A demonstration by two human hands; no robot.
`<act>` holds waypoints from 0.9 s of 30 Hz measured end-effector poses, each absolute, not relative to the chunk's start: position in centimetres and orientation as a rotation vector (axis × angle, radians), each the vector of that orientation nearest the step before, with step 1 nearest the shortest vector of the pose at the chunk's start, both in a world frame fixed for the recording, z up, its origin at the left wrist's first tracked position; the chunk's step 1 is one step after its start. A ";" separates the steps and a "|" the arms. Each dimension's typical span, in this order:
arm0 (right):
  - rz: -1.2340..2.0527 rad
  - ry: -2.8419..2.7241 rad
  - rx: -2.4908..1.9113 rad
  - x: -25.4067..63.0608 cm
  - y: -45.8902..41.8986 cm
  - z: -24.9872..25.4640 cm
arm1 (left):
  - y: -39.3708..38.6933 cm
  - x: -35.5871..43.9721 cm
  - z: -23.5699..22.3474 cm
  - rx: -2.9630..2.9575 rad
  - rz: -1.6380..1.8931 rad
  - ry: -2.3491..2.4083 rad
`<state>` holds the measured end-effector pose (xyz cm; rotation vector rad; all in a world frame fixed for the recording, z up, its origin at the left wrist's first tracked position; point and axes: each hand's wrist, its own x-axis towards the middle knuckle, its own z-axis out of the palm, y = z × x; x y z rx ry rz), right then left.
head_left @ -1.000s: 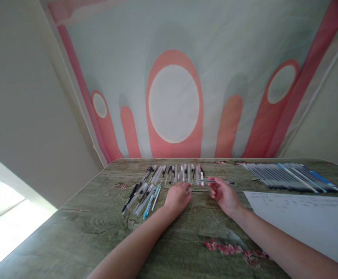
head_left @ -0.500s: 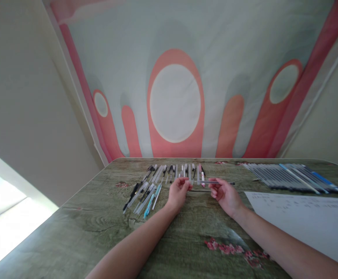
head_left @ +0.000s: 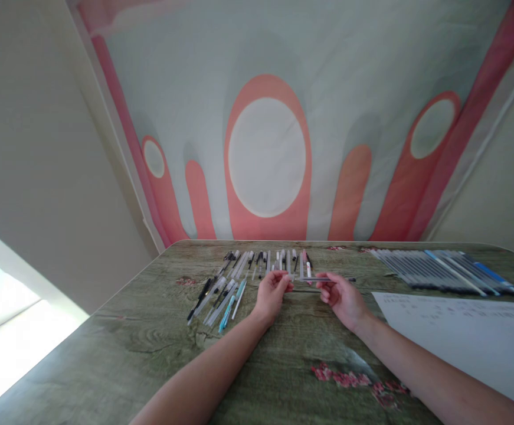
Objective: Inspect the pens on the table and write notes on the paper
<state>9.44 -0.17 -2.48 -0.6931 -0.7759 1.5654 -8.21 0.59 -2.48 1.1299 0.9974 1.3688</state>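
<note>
My right hand (head_left: 339, 295) pinches a slim grey pen (head_left: 307, 279) between thumb and fingers. The pen lies nearly level, its dark end sticking out to the right and its thin end pointing left. Facing that end, my left hand (head_left: 272, 295) is closed in a pinch on a small clear pen part (head_left: 291, 277), too small to make out fully. Part and pen tip meet or almost meet. Behind the hands runs a row of loose pen parts (head_left: 241, 264), clear tubes and dark or white pieces among them. A pink-and-white pen (head_left: 308, 270) lies at its right end.
Left of my left hand lies a group of pens and clear tubes, including a turquoise pen (head_left: 226, 314). Many grey pens (head_left: 398, 268) are lined up at the far right, some blue ones among them. A sheet of paper with writing (head_left: 460, 336) lies before them.
My left hand has risen from the pen parts and turned, closing in a pinch at the pen's thin end. The pen in my right hand has barely moved.
</note>
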 end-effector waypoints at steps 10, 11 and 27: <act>1.572 -0.772 -0.676 9.5 -0.2 -2.6 | 0.2 -8.0 -2.0 1.132 1.346 1.006; 1.569 -0.773 -0.679 9.4 -0.2 -2.6 | 0.1 -8.0 -2.0 1.133 1.341 1.003; 1.511 -1.019 -0.780 8.8 -1.0 -2.1 | -0.6 -7.9 -1.8 1.383 1.180 0.955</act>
